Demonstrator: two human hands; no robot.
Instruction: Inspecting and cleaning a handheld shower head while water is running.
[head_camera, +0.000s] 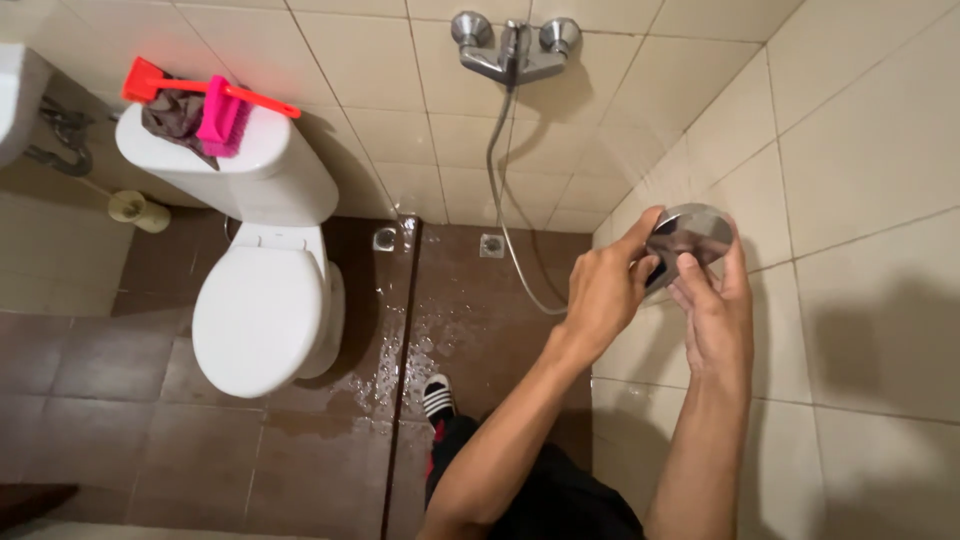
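Both hands raised against the right-hand tiled wall (860, 150), gripping a round chrome shower head (690, 235). Left hand (605, 290) curled round its left rim, thumb stretched up along the edge, fingers pinching from behind. Right hand (718, 318) cupping from below, fingers pressed together against the underside and right rim. Held clear of the wall or just touching it: cannot tell. Hose (505, 200) hanging from the mixer tap (515, 48) on the far wall, looping down toward the floor drain (491, 244) and across toward the hands.

Risks, as a judgement only:

- Slippery chrome in wet fingers. Any loosening of the pinch and down drops the head, onto tile or onto the striped slipper (436, 398) directly beneath.
- Wet floor (400, 350), with puddles shining along the tile joint between the toilet (262, 300) and the feet. Leaning further into the wall with both hands busy leaves nothing to catch a slide.
- Hose slack. A sharp pull or twist of the head likely to tug the loop and strain the joint at the tap.
- Head face turned toward the camera. Opened tap means spray straight at the body.

Pink brush (222, 115) and dark cloth (172, 118) on the cistern, well apart from the hands and out of harm's way.
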